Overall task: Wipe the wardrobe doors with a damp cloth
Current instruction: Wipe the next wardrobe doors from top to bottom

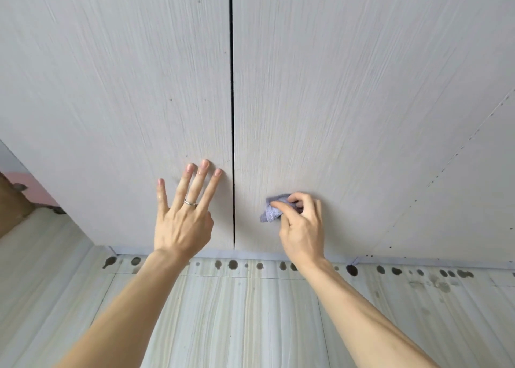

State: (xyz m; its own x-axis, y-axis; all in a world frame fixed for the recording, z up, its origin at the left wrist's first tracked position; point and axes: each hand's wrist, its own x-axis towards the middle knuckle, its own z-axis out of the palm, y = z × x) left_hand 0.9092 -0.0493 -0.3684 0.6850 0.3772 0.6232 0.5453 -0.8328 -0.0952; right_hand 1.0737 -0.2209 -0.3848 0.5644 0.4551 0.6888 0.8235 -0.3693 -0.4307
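The right hand [302,223] pinches a bunched lilac cloth [271,211] between thumb and curled fingers, holding it against the right door [348,89] low down, near the dark gap [232,89] between the doors. The left hand [182,223] is spread, fingers straight, its fingertips [204,163] touching the left door [111,89] just beside the gap. A ring [190,202] sits on one finger. Below the doors lies a pale striped floor [237,312], with dark spots [232,264] in a row along the wardrobe's foot.
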